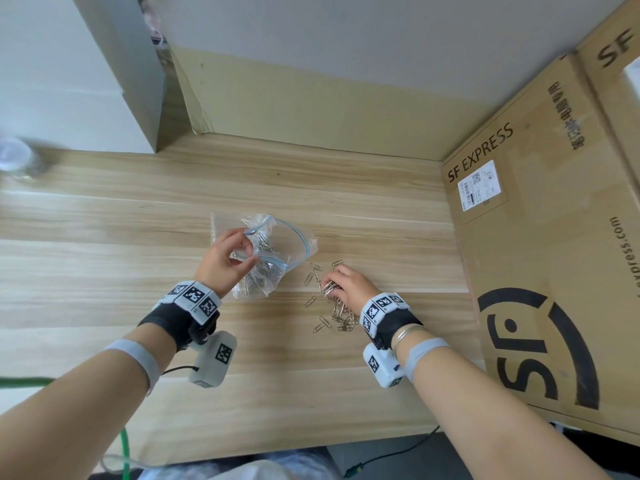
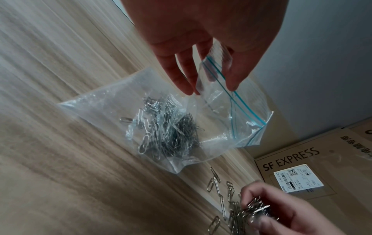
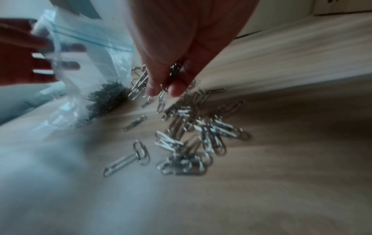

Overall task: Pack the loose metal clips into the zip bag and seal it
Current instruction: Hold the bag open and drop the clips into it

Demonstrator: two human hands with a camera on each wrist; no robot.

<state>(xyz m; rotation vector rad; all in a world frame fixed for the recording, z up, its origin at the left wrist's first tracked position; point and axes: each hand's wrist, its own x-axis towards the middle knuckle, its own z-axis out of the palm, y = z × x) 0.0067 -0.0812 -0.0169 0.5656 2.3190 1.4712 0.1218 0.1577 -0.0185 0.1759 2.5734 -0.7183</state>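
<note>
A clear zip bag (image 1: 294,245) with a blue seal strip lies on the wooden table, its mouth open toward the right. Many metal clips (image 2: 169,127) sit inside it. My left hand (image 1: 230,258) pinches the upper lip of the bag (image 2: 213,66) and holds the mouth open. Right of the bag, loose clips (image 1: 337,317) lie scattered on the table. My right hand (image 1: 341,285) grips a bunch of clips (image 3: 171,74) just above that pile, with more clips (image 3: 201,135) spread below it.
A large SF Express cardboard box (image 1: 540,258) stands along the right side of the table (image 1: 104,244). A grey-white box (image 1: 114,71) stands at the back left. A blurred clear bottle (image 1: 17,157) is at the far left. Cables hang at the front edge.
</note>
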